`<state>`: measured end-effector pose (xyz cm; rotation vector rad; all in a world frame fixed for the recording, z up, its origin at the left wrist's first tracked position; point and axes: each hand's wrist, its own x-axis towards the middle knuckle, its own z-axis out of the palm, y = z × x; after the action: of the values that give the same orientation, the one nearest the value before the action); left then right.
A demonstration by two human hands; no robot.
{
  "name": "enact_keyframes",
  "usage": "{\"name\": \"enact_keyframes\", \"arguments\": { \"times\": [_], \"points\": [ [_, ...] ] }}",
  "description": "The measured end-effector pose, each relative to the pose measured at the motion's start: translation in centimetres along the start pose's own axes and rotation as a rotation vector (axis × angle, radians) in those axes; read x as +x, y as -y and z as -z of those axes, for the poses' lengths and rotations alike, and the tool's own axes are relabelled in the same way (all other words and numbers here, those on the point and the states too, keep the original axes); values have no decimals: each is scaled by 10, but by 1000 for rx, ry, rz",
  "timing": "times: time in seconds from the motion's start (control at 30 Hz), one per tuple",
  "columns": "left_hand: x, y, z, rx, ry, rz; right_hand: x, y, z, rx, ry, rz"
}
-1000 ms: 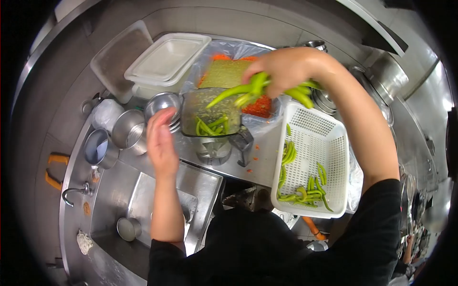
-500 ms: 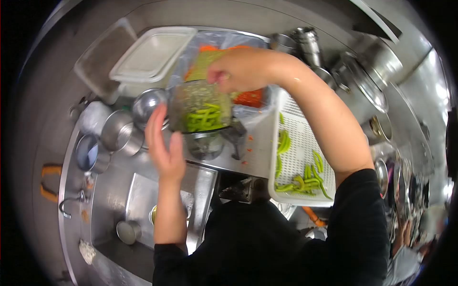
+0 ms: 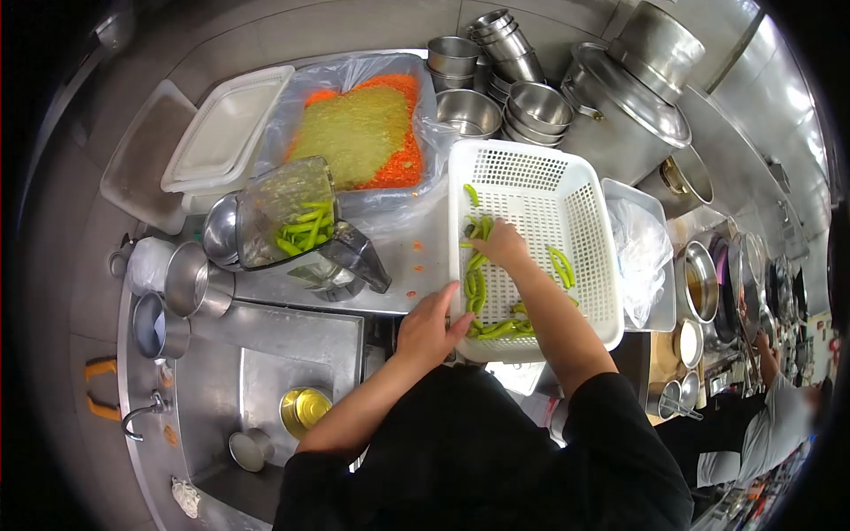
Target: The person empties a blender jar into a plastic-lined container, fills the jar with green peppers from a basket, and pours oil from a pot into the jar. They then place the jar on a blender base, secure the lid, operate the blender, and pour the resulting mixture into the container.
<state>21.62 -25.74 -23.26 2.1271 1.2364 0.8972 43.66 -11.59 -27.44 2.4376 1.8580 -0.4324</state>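
Note:
A white perforated plastic basket (image 3: 540, 350) is in front of me with green chili peppers (image 3: 502, 329) lying loose along its left side and near edge. Inside it, my right hand (image 3: 503, 246) has its fingers closed around a few of the peppers by the left wall. My left hand (image 3: 428, 331) rests at the basket's near left side, thumb and fingers apart, fingertips right at the wall. To the left, a clear blender jar (image 3: 288, 212) stands on the steel counter, partly filled with cut green peppers.
Behind the blender is a plastic-lined tray of orange-red chopped food (image 3: 403, 168) topped with a green mash (image 3: 350, 133). Steel bowls (image 3: 540, 108) and a large lidded pot (image 3: 620, 102) stand at the back. A sink (image 3: 266, 376) lies front left. Another person (image 3: 775, 416) works at far right.
My right hand has moved from over the blender jar into the basket, onto the peppers. My left hand has gone from beside the jar to the basket's side. The view has turned rightward.

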Motion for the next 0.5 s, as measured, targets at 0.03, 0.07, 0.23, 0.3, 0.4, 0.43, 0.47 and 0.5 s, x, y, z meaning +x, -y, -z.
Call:
{"name": "enact_keyframes", "arguments": {
  "times": [0.03, 0.07, 0.23, 0.3, 0.4, 0.43, 0.47, 0.5],
  "points": [
    [-1, 0, -1, -31, 13, 38, 5, -5, -2, 31, 16, 1],
    [-2, 0, -1, -32, 14, 43, 8, -10, -4, 62, 35, 4],
    [-3, -2, 0, -70, 10, 90, 29, -47, 1, 107, -6, 34],
    [-4, -1, -1, -72, -2, 85, 33, -48, 12, 493, 119, -13],
    [-4, -1, -2, -69, 2, 94, 40, -30, 33, 708, -22, 60],
    [-4, 0, -1, -67, 15, 104, 45, -20, 43, 680, -27, 42],
    [-3, 0, 0, -65, 18, 103, 56, -12, 42, 683, -27, 41],
    [-3, -1, 0, -79, 30, 115, 73, -8, 32, 547, -153, 127]
  ]
}}
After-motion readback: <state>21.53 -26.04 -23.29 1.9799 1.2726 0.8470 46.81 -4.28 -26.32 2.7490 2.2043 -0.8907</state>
